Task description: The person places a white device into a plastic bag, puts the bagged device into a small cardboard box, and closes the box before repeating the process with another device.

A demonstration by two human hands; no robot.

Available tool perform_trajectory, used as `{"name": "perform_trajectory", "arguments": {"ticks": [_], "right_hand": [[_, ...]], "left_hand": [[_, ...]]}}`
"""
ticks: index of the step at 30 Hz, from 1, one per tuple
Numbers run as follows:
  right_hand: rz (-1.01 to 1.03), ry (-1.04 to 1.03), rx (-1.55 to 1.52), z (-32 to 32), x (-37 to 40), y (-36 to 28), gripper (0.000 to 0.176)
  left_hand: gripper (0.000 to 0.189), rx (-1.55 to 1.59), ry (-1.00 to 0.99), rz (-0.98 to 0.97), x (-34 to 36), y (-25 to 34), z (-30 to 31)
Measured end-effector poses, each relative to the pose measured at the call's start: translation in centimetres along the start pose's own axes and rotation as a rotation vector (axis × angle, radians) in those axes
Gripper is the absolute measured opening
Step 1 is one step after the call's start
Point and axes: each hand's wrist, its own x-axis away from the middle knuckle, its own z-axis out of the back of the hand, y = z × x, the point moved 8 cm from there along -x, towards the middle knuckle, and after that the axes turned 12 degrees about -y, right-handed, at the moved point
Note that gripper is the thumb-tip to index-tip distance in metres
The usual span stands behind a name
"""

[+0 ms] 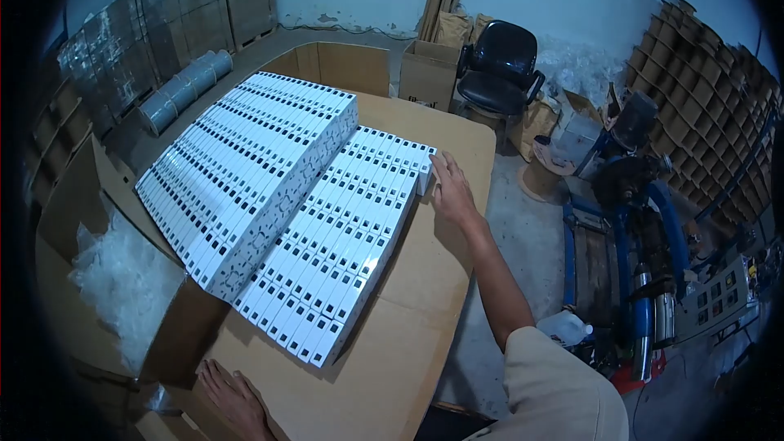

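Note:
Many slim white boxes with small black squares stand packed in rows on a cardboard-covered table (408, 310). The taller block of white boxes (245, 163) lies to the left, its side printed with a dark pattern. Against it sits a lower block of white boxes (343, 229). My right hand (453, 192) is at the far right corner of the lower block, fingers stretched out, the tips at the end box. My left hand (233, 396) lies flat with fingers extended at the table's near left edge, apart from the boxes. Neither hand holds anything.
An open carton with clear plastic bags (131, 286) stands against the table's left side. Beyond the table are a black chair (496, 65) and a brown carton (429, 73). Blue-framed machinery (621, 229) stands at right. A wrapped roll (186, 90) lies on the floor.

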Motion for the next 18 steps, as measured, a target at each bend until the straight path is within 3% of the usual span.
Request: {"name": "perform_trajectory", "arguments": {"ticks": [4, 9, 12, 15, 18], "right_hand": [[-0.043, -0.025, -0.045, -0.8, -0.4, 1.8, 0.072], [0.048, 0.083, -0.177, -0.6, -1.4, 3.3, 0.067], [0.1, 0.145, -0.217, -0.8, -3.0, 5.3, 0.066], [0.086, 0.1, -0.253, 0.4, -3.2, 5.0, 0.061], [0.093, 0.067, -0.166, 0.4, -3.2, 5.5, 0.054]], "left_hand": [[0.059, -0.027, -0.041, 0.031, 0.4, 1.7, 1.1], [0.058, -0.004, -0.039, 0.004, 0.1, 1.4, 0.7], [0.057, -0.226, 0.075, -0.095, 1.1, 5.8, 4.8], [0.057, 0.017, -0.04, 0.01, 0.5, 2.0, 1.3], [0.057, -0.011, -0.025, -0.005, 0.3, 1.4, 0.7]]}}
